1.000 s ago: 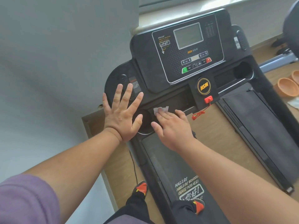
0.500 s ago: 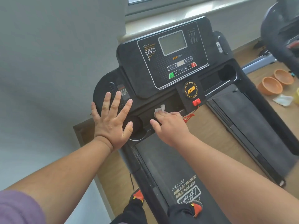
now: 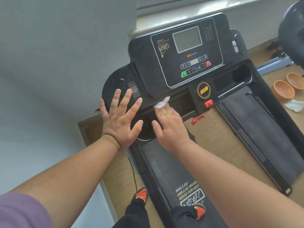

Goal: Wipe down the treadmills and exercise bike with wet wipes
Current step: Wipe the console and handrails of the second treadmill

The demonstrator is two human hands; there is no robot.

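A black treadmill [image 3: 246, 129] fills the middle of the head view, its console [image 3: 185, 53] tilted towards me. My left hand [image 3: 121, 122] lies flat with fingers spread on the left side of the console shelf, beside a round cup holder. My right hand [image 3: 171, 125] presses a crumpled white wet wipe [image 3: 162, 102] against the shelf just under the console's lower edge; its fingertips cover part of the wipe. A red safety key [image 3: 208, 103] with a red cord sits to the right of that hand.
A grey wall stands close on the left. Two orange bowls [image 3: 283, 89] and a used white wipe [image 3: 294, 105] lie on the wooden floor at right. Part of another dark machine [image 3: 291, 30] shows at the upper right. My feet stand at the belt's near end.
My right hand has slid the wipe forward and to the left along the shelf, towards the console's lower edge. My left hand stays flat in the same place. The camera has shifted.
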